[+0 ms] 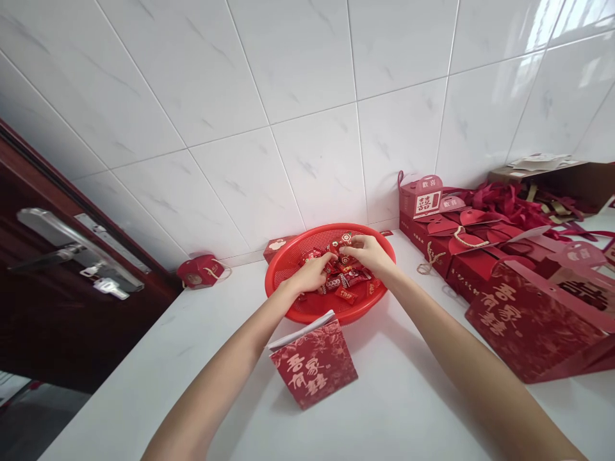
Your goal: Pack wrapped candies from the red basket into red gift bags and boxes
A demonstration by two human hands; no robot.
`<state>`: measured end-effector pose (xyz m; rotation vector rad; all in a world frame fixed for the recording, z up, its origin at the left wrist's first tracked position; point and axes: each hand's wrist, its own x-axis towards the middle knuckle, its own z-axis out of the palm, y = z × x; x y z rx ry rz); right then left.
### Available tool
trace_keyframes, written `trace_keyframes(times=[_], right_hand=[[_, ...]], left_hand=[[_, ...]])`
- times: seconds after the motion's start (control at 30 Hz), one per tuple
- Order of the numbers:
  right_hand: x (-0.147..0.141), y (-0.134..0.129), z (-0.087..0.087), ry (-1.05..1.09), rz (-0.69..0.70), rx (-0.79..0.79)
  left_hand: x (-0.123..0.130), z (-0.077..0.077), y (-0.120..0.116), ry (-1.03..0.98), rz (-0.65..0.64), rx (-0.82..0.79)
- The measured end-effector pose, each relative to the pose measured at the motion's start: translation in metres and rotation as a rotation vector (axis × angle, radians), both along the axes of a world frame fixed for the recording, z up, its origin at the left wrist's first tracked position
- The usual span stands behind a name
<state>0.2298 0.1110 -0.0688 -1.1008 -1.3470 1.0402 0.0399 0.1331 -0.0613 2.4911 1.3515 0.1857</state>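
Near the back edge of the worktop (158, 365), our basket (270, 276) holds sweets (346, 294). Our left hand (313, 274) and right hand (367, 253) are among them, fingers half bent — their grip we cannot tell. The bag (314, 366) in front reads 吾家有囍 — a box (421, 197) rightward, 歡喜.

Bright light here, glare streaking the upper-right tiles (542, 41), soft shadow under the red basket (278, 272), edges stretched!
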Motion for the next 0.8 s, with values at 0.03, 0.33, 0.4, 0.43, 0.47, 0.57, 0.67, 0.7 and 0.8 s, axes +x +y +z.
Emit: trace_keyframes(times=[0.03,0.33,0.4,0.43,0.47,0.57,0.67,0.7,0.8], right_hand=[[0.001,-0.001,0.001,0.056,0.026,-0.041],[-0.001,-0.008,0.009,0.333,0.001,-0.117],[-0.002,-0.009,0.010,0.353,-0.006,-0.113],[-0.002,-0.009,0.011,0.355,-0.014,-0.118],[-0.002,-0.009,0.011,0.354,-0.024,-0.126],[-0.001,-0.009,0.010,0.345,-0.038,-0.130],[-0.001,-0.009,0.009,0.331,-0.035,-0.116],[-0.001,-0.009,0.009,0.327,-0.037,-0.116],[-0.001,-0.009,0.009,0.320,-0.046,-0.128]], left_hand=[[0.000,0.000,0.000,0.000,0.002,0.003],[-0.003,-0.004,0.004,-0.178,-0.001,0.039],[-0.004,-0.003,0.003,-0.234,-0.007,0.022],[-0.005,-0.003,0.003,-0.259,-0.013,0.009],[-0.005,-0.002,0.003,-0.280,-0.018,-0.006],[-0.005,-0.001,0.002,-0.320,-0.023,-0.057],[-0.005,0.000,0.001,-0.324,-0.007,-0.069],[-0.005,0.001,0.001,-0.316,-0.004,-0.057],[-0.005,0.001,0.001,-0.305,-0.010,-0.034]])
